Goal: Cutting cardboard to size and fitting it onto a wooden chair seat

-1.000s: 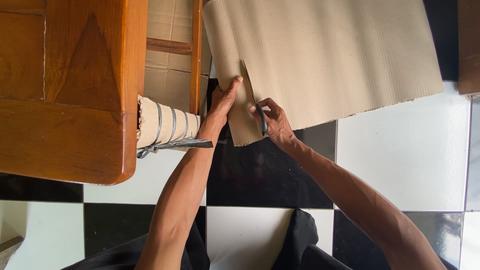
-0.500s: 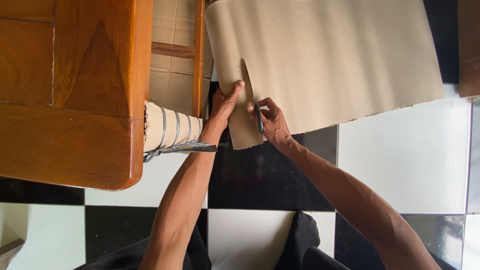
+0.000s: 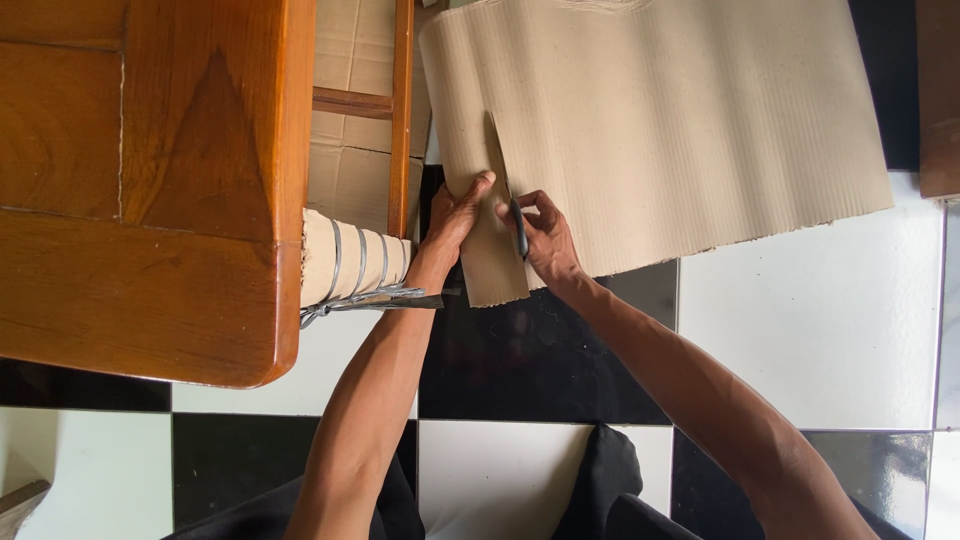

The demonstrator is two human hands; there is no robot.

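On the checkered floor (image 3: 800,340) lies one cardboard sheet (image 3: 680,130), its cut strip (image 3: 492,262) pressed by the flat, open left hand (image 3: 455,215), while the right hand (image 3: 545,238) grips one dark cutter (image 3: 519,228) beside one wooden table (image 3: 140,190).

head cam | straight down | near hands | corrugated cardboard sheet (image 3: 660,130) on checkered floor (image 3: 800,330)
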